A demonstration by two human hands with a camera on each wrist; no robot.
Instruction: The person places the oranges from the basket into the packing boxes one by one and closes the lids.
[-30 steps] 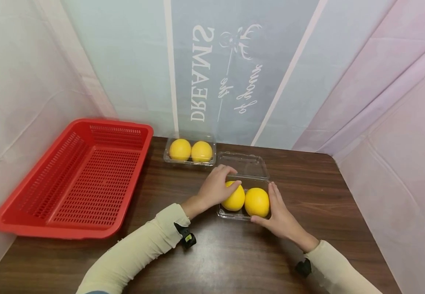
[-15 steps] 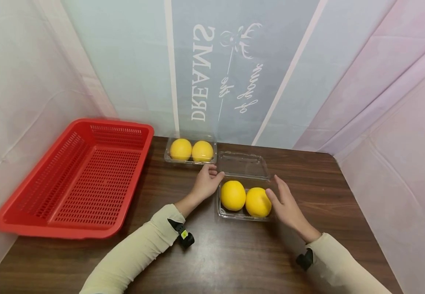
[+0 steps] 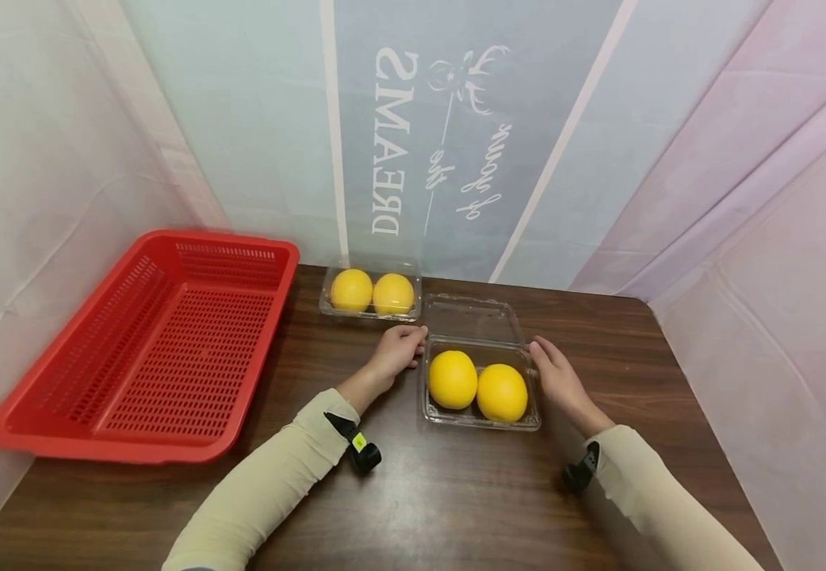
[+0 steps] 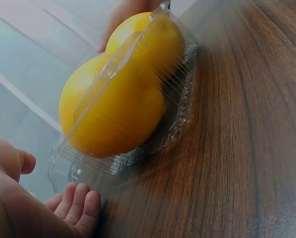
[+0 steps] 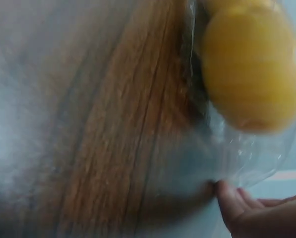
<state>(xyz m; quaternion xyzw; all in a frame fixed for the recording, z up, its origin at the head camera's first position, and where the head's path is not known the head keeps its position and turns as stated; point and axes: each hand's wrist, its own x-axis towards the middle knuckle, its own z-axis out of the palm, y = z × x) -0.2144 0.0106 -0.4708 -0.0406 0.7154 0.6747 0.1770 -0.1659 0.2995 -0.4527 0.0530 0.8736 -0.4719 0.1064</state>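
Observation:
Two round, orange-like yellow fruits, a left fruit (image 3: pixel 453 381) and a right fruit (image 3: pixel 502 393), sit side by side in a clear plastic clamshell box (image 3: pixel 480 425). Its clear lid (image 3: pixel 473 319) lies folded back toward the wall. My left hand (image 3: pixel 393 354) is at the box's back left corner, near the hinge. In the left wrist view that hand (image 4: pixel 24 198) has its thumb apart from loosely bent fingers, with nothing between them. At the back right corner is my right hand (image 3: pixel 563 382); its fingertips (image 5: pixel 227 196) are by the box's edge in the right wrist view.
A second clear box (image 3: pixel 370 314) with two yellow fruits stands closed at the back, near the wall. On the left is a large red plastic basket (image 3: pixel 281 293) with slotted sides. Fabric-covered walls (image 3: pixel 263 119) border the brown wooden table (image 3: pixel 413 507).
My left hand has drawn off the left fruit to the box's back left corner. My right hand has left the right fruit and moved to the back right corner.

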